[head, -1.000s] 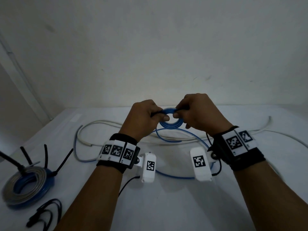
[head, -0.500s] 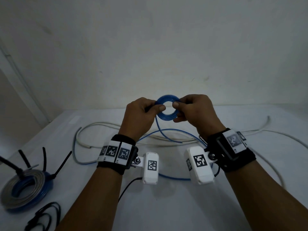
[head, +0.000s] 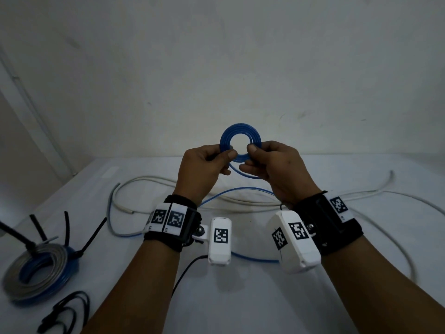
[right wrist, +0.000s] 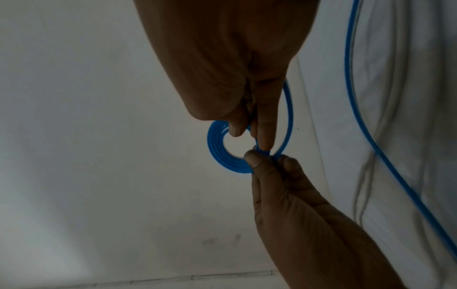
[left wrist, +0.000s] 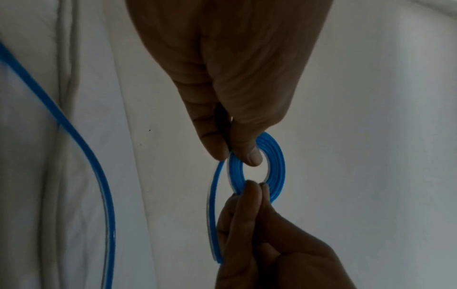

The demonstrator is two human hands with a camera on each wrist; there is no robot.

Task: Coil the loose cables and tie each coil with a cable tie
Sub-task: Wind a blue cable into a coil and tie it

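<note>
The left hand (head: pixel 201 169) pinches the blue coil (head: pixel 240 136) between thumb and forefinger at the coil's 8 o'clock edge; the left wrist view shows the thumb tip (left wrist: pixel 249 154) lying across the inner rim. The right hand (head: pixel 274 167) pinches the same coil at its 4 o'clock edge, thumb on the near face and fingers behind. The coil is a flat ring of several turns, held upright in the air above the table (head: pixel 240 297), its open centre facing the head camera. From the coil's 6 o'clock edge the loose blue cable (head: pixel 240 189) curves down past the right fingers, runs across the table beneath both wrists and loops round toward the left. A grey-white cable (head: pixel 154 179) lies slack on the table beyond the wrists, arcing from 9 o'clock to 3 o'clock of the hands, crossing the blue cable. At 8 o'clock of the hands, well apart from them, a stack of finished coils (head: pixel 38 268) rests flat on the table, a grey coil on top of a blue one. Black cable ties (head: pixel 94 235) stand out from this stack, pointing upward. At 7 o'clock, just beside the stack, a bundle of black cord (head: pixel 65 314) lies on the table. Both wrists carry black bands with white marker blocks.
</note>
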